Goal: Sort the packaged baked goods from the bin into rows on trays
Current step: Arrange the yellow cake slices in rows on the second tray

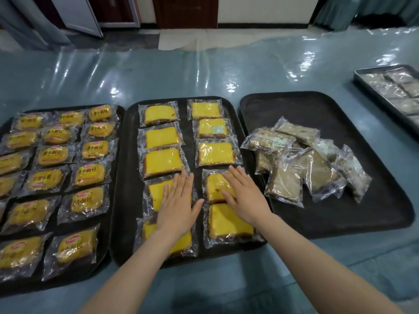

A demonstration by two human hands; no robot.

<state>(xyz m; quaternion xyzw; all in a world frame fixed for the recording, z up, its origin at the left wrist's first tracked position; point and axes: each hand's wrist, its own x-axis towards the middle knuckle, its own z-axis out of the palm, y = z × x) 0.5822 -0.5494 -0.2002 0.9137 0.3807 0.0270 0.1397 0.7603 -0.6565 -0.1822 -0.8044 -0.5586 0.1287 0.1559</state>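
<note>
The middle black tray holds two rows of yellow cake slices in clear wrappers. My left hand lies flat with straight fingers on the fourth slice of the left row. My right hand lies flat on the fourth slice of the right row. The nearest slice of the right row sits just below that hand. The left black tray carries rows of printed small bread packs. On the right black tray is a loose heap of brown cake packs.
A metal tray with grey wrapped packs stands at the far right edge. The table is covered in blue-green glossy plastic sheet. Doors and a wall stand beyond the table's far edge.
</note>
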